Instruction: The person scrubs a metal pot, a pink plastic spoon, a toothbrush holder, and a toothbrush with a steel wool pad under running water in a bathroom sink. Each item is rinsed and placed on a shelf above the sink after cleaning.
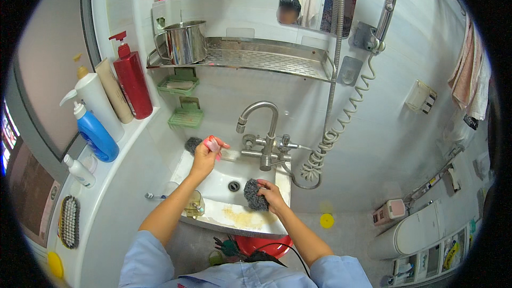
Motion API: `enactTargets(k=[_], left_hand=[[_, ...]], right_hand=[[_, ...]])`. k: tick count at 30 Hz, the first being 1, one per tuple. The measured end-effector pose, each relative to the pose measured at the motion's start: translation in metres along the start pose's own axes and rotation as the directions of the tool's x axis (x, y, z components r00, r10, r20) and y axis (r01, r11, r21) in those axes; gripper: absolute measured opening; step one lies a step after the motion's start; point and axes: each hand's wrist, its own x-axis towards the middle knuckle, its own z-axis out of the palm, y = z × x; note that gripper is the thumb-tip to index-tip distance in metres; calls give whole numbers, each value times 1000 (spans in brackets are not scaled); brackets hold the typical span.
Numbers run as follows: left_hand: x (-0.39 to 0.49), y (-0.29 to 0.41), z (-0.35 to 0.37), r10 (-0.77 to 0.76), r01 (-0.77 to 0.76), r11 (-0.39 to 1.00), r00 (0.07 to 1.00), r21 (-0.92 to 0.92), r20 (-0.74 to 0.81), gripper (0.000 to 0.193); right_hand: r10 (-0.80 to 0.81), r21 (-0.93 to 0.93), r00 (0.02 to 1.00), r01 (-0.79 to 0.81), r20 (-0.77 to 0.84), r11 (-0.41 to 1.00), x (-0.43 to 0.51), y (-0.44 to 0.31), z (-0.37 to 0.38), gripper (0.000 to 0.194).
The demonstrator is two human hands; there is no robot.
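Over the basin's left back part, my left hand (205,159) is raised and holds a small pink and white item (212,144), whose kind I cannot make out. My right hand (272,196) grips a dark grey scrubbing pad (254,195) above the front right of the white sink (218,186). A second dark grey pad (193,145) lies at the sink's back left corner, just behind my left hand. The steel gooseneck faucet (264,136) rises between and beyond both hands. Yellow-brown stains mark the sink's front ledge (246,216).
A yellowish cup (195,205) stands by my left forearm, with a toothbrush (155,196) nearby. Pump bottles, including a blue one (97,134), and a scrub brush (69,222) line the left ledge. Above is a steel shelf (268,58) holding a metal mug (186,43). A coiled hose (344,124) hangs right.
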Motion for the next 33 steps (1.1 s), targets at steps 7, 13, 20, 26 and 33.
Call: enactTargets(k=[7, 13, 20, 26, 33], left_hand=[[1, 21, -10, 125, -179, 907, 979, 381, 161, 34], [6, 40, -15, 183, -324, 826, 928, 462, 325, 40], [60, 200, -28, 1, -384, 529, 892, 757, 452, 48], [145, 312, -69, 239, -438, -31, 869, 898, 432, 41], [239, 315, -106, 10, -359, -413, 917, 837, 398, 23]], right_hand=[[-24, -35, 999, 26, 40, 999, 5, 10, 6, 48], [-26, -39, 999, 27, 37, 999, 11, 8, 9, 48], [-48, -80, 998, 51, 42, 995, 5, -6, 4, 49], [-48, -114, 997, 55, 67, 992, 1, -18, 9, 49], [-38, -134, 992, 54, 118, 990, -8, -5, 18, 47]])
